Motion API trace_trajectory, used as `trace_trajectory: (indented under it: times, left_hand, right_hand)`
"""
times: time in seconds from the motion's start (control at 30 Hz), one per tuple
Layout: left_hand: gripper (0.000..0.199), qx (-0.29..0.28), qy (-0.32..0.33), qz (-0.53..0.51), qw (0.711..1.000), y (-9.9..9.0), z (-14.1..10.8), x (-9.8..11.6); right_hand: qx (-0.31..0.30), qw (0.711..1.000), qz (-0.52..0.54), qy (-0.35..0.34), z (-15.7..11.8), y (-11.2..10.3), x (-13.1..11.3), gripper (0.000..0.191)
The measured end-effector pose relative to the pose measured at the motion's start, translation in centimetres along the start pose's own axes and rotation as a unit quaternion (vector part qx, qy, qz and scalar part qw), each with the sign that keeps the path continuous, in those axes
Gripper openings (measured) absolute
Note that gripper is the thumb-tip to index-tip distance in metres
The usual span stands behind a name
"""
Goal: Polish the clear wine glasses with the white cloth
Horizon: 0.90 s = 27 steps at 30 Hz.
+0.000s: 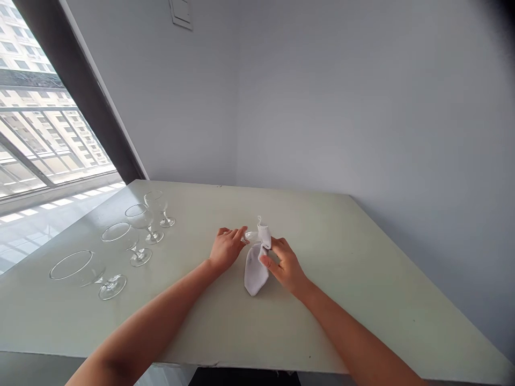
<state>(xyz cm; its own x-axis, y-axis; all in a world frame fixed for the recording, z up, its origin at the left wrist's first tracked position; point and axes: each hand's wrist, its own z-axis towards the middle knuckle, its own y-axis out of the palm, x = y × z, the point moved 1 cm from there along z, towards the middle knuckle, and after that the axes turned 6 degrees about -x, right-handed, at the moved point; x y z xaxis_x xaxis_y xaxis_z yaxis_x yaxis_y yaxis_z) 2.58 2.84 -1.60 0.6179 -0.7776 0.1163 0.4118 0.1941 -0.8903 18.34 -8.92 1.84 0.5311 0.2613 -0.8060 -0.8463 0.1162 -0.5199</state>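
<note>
My left hand [228, 249] is closed around one end of a clear glass [252, 237], held sideways over the middle of the table. Most of this glass is covered by my fingers and by a cloth. My right hand [286, 266] pinches the white cloth [256, 273] between thumb and fingers against the glass's other end. One part of the cloth stands up above the glass with a small loop on top, and the rest hangs below it.
Several clear stemmed glasses stand in a row at the left, from the nearest glass [112, 287] to the farthest glass [168, 221]. They rest on the pale table [386, 300]. Grey walls [301, 96] border the table behind and right; a window [44, 107] is at the left.
</note>
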Motion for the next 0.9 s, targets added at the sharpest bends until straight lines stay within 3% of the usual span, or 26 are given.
trace_trajectory:
  times: [0.1, 0.27, 0.4, 0.47, 0.53, 0.63, 0.7, 0.8, 0.9]
  left_hand:
    - [0.027, 0.006, 0.021, 0.007, 1.0, -0.1, 0.1, -0.2]
    - [0.03, -0.013, 0.109, 0.031, 0.993, 0.2, -0.2, 0.3]
    - [0.034, -0.018, 0.115, 0.02, 0.993, 0.3, -0.4, 0.4]
    - [0.035, -0.02, 0.117, 0.012, 0.993, 0.4, -0.4, 0.2]
    - [0.035, -0.024, 0.126, 0.003, 0.992, 0.4, -0.4, 0.0]
    - [0.032, -0.026, 0.14, -0.013, 0.99, 0.5, -0.4, 0.1]
    - [0.03, -0.006, 0.144, -0.012, 0.99, 0.2, -0.4, 0.4]
    - [0.029, 0.062, 0.152, 0.018, 0.986, -0.8, -0.3, 1.0]
    - [0.033, 0.103, 0.185, 0.035, 0.977, -1.8, -0.3, 1.4]
  right_hand:
    - [-0.097, 0.991, 0.079, 0.056, 0.1, -0.6, 0.3, 0.033]
    - [-0.221, 0.937, 0.228, 0.147, 0.3, -0.9, 1.1, 0.039]
    - [-0.262, 0.889, 0.347, 0.141, 0.2, -0.8, 0.6, 0.05]
    - [-0.274, 0.88, 0.367, 0.128, 0.1, -0.6, 0.2, 0.055]
    - [-0.267, 0.896, 0.331, 0.125, -0.1, -0.2, 0.2, 0.058]
    - [-0.184, 0.948, 0.221, 0.135, -0.3, 0.6, 1.0, 0.045]
    - [-0.135, 0.96, 0.2, 0.144, -0.1, 0.9, 1.8, 0.033]
    - [-0.107, 0.931, 0.307, 0.164, 0.5, 0.6, 2.8, 0.021]
    - [-0.109, 0.892, 0.404, 0.172, 0.9, -0.4, 3.4, 0.022]
